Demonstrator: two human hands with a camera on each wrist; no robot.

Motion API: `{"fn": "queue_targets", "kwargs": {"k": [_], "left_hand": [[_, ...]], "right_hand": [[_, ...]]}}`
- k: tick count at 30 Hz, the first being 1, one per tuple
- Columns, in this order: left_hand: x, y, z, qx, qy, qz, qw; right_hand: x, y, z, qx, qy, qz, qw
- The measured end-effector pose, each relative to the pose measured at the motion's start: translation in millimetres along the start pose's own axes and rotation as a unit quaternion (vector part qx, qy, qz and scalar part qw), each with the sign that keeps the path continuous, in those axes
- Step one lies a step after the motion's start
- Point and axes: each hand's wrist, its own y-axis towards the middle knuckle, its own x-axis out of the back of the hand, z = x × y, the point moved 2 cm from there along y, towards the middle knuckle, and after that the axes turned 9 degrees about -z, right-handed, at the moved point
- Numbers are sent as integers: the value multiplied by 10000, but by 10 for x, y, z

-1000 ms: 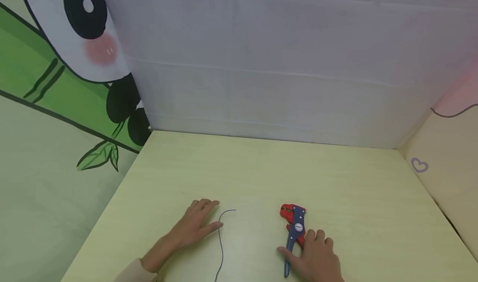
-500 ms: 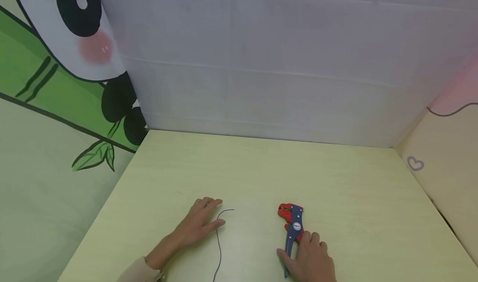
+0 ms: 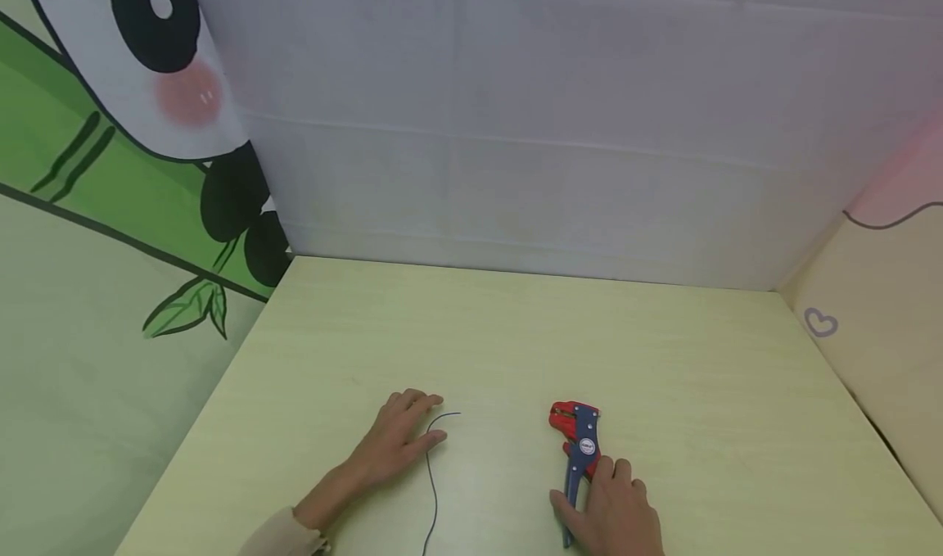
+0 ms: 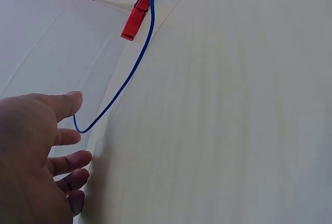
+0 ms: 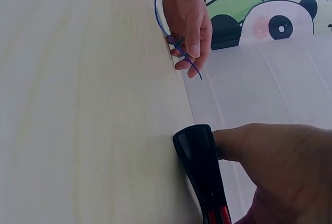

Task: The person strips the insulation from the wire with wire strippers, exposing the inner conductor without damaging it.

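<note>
A thin blue wire [image 3: 433, 490] lies in a loose curve on the table, its far end bent to the right. My left hand [image 3: 394, 441] rests beside it with fingers relaxed, the thumb across the wire; the left wrist view shows the wire [image 4: 136, 66] passing behind the thumb [image 4: 67, 105]. To the right lies a red and blue wire stripper [image 3: 582, 441], its head pointing away from me. My right hand [image 3: 619, 511] rests at its handles, thumb across the blue one, fingertips by the red one. In the right wrist view, the handle end [image 5: 194, 141] hides the thumb tip.
Both hands are on a pale wooden table [image 3: 516, 335]. A white cloth wall [image 3: 516, 130] rises at its back edge. Panda and bamboo drawings [image 3: 169, 122] cover the left side, and a beige panel with a small heart [image 3: 821, 323] borders the right.
The head view has shifted slightly. My left hand has edged a little to the right over the wire. The right hand and the wire stripper stay nearly still.
</note>
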Motion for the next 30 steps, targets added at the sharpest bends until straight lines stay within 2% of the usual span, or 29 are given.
{"fn": "queue_targets", "kwargs": {"k": [5, 13, 16, 20, 24, 26, 28, 29, 30], "left_hand": [[-20, 15, -1, 186, -71, 2, 9998], [-73, 17, 15, 194, -72, -181, 9996], [-80, 20, 13, 257, -85, -181, 9995], [-94, 23, 19, 350, -78, -170, 9992], [-103, 23, 27, 428, -74, -150, 9989], [-107, 24, 32, 459, -81, -131, 9988], [-112, 27, 38, 488, -100, -111, 9987], [-115, 29, 41, 512, -107, -95, 9986], [-116, 31, 43, 543, -118, -76, 9984]], "right_hand": [[3, 4, -6, 0, 47, 19, 10000], [25, 29, -13, -107, 246, 259, 9993], [40, 58, -50, -188, 588, 520, 9967], [46, 131, -161, -400, 1385, 1023, 9842], [49, 210, -338, -465, 2364, 1484, 9591], [54, 249, -432, -342, 2959, 1876, 9360], [73, 286, -523, -216, 3570, 2392, 9027], [83, 298, -566, -184, 3924, 2658, 8804], [100, 304, -603, -190, 4296, 2950, 8533]]}}
